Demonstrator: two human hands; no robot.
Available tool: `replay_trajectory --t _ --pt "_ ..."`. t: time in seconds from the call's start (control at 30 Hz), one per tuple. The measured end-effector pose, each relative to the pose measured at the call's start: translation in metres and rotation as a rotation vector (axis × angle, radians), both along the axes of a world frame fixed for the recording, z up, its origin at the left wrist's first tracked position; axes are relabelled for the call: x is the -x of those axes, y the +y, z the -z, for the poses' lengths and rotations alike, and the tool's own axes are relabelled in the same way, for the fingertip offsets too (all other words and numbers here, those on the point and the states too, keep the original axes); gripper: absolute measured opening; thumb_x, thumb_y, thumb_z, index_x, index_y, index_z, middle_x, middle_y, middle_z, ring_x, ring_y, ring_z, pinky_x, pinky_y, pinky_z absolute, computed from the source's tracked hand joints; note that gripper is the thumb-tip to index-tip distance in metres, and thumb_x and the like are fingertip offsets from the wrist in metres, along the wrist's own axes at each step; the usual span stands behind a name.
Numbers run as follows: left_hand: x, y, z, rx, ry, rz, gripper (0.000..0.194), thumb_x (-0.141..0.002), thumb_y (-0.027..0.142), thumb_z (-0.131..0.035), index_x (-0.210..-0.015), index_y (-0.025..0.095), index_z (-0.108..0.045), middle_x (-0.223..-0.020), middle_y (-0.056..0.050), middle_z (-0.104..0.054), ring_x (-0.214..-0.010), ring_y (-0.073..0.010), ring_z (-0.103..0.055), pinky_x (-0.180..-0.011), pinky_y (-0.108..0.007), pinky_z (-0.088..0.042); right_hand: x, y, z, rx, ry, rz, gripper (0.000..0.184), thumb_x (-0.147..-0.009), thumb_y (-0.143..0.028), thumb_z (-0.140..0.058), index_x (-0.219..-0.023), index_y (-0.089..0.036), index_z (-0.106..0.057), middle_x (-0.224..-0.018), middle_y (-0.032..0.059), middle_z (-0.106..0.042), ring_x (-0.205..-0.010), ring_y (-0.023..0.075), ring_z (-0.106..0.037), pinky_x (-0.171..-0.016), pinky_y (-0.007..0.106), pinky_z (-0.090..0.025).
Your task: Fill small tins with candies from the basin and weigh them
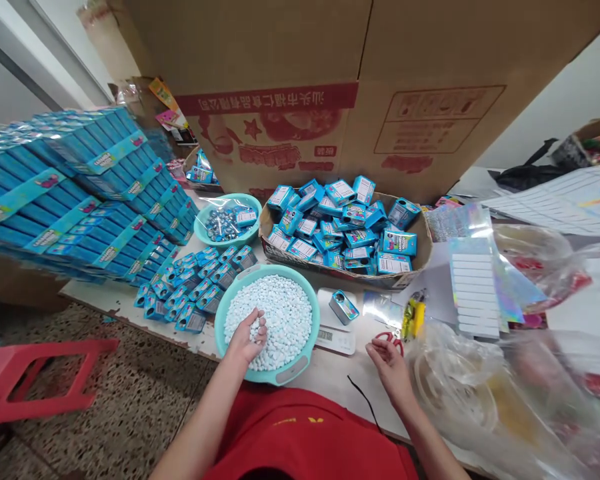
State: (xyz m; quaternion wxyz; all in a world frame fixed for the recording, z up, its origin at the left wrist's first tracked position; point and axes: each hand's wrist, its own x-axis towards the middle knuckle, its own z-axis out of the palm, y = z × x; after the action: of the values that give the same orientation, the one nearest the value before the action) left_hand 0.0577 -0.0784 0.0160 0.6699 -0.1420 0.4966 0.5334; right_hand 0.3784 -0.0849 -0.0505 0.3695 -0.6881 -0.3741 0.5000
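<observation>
My left hand (249,337) is cupped over a turquoise basin (222,310), its fingers curled around some small white and pale blue candies. More of these candies (285,313) fill the basin. To the right of it, one small blue tin (344,307) stands on a white digital scale (336,339), its round opening showing on top. My right hand (391,367) hovers over the table right of the scale, fingers loosely bent and apart with nothing visible in them. Just beyond its fingertips lie red-handled scissors (395,340).
Behind the scale, a low cardboard box (405,279) holds many blue tins. Several open tins (190,287) stand in rows left of the basin, near stacked blue packs (80,193). A smaller bowl (200,233) contains metallic pieces. Plastic bags (460,393) and sticker sheets (475,287) crowd the right.
</observation>
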Motion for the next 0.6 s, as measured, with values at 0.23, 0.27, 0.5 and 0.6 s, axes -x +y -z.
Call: replay_trajectory --t 0.23,0.27,0.5,0.6 --pt "-0.005 0.002 0.005 0.005 -0.035 0.029 0.013 -0.086 0.026 -0.049 -0.080 0.015 -0.047 -0.058 0.003 -0.046 -0.037 -0.0020 -0.035 -0.030 -0.010 -0.019 0.030 0.031 -0.003 -0.254 -0.172 -0.098 0.070 -0.060 -0.054 -0.070 -0.114 -0.016 -0.047 -0.120 0.0146 -0.050 -0.105 0.0274 -0.050 -0.081 0.038 -0.046" --pt "-0.007 0.003 0.006 0.006 -0.042 0.041 0.015 -0.086 0.027 -0.049 -0.077 0.015 -0.046 -0.056 0.004 -0.044 -0.035 -0.0019 -0.033 -0.030 -0.010 -0.017 0.035 0.035 -0.002 -0.280 -0.197 -0.114 0.073 -0.060 -0.054 -0.070 -0.117 -0.016 -0.046 -0.121 0.0150 -0.049 -0.107 0.0281 -0.049 -0.083 0.039 -0.045" --pt "-0.013 0.009 0.008 -0.001 -0.069 0.027 0.029 -0.088 0.035 -0.047 -0.066 0.017 -0.040 -0.046 0.007 -0.033 -0.031 -0.0035 -0.028 -0.030 -0.013 -0.014 0.050 0.055 0.002 -0.338 -0.206 -0.117 0.072 -0.061 -0.056 -0.068 -0.116 -0.015 -0.047 -0.116 0.0139 -0.054 -0.106 0.0277 -0.052 -0.089 0.041 -0.041" --pt "-0.013 0.005 0.012 0.046 -0.093 -0.016 0.027 -0.089 0.034 -0.046 -0.068 0.017 -0.041 -0.048 0.006 -0.039 -0.033 -0.0036 -0.032 -0.030 -0.012 -0.015 0.050 0.057 0.000 -0.287 -0.219 -0.133 0.064 -0.061 -0.063 -0.062 -0.102 -0.015 -0.055 -0.102 0.0110 -0.061 -0.095 0.0266 -0.056 -0.084 0.039 -0.043"
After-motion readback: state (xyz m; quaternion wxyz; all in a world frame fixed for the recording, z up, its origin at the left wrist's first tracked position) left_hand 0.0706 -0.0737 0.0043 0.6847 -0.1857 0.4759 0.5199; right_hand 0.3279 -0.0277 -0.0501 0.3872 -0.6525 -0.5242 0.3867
